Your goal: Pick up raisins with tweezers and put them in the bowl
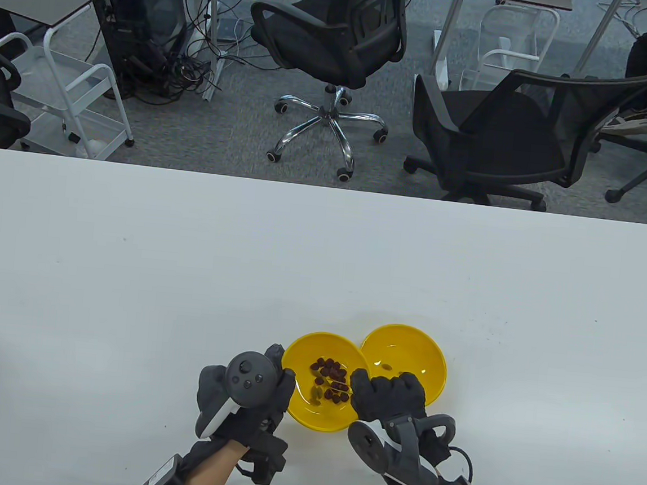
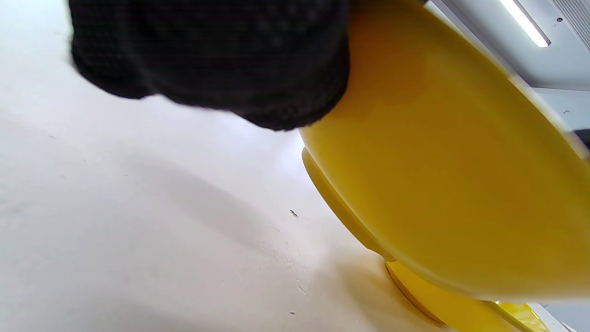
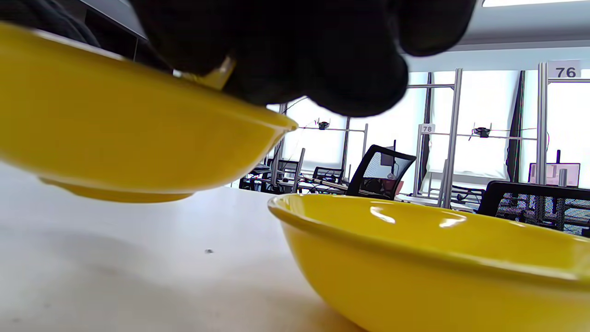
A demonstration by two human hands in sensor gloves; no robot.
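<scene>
- Step in hand: judged to be a pick from the left bowl (image 1: 319, 386). The right hand (image 1: 386, 398) is curled into a fist at that bowl's right rim. A small pale, metallic sliver shows under its fingers in the right wrist view, probably the tweezers (image 3: 216, 76); the tips and whether they carry a raisin cannot be told.
- Left hand (image 1: 256, 392): its fingers (image 2: 221, 60) rest against the outer wall of the left bowl at its left rim, apparently steadying it; how firmly it holds cannot be told.
- Left bowl: in the right wrist view its near side is raised off the counter (image 1: 187, 253), so it appears tilted. It holds a cluster of dark raisins (image 1: 331, 376) toward its middle, with a few paler ones on the near side.
- Right bowl (image 1: 412, 358): sits flat on the counter, its rim meeting the left bowl's rim. It holds one small pale piece, likely a single raisin, near its bottom.
- Next move, as a judgement: close the tips on one raisin, lift it over the two adjoining rims, and release it in the right bowl; the tilted source bowl needs to be kept steady.
</scene>
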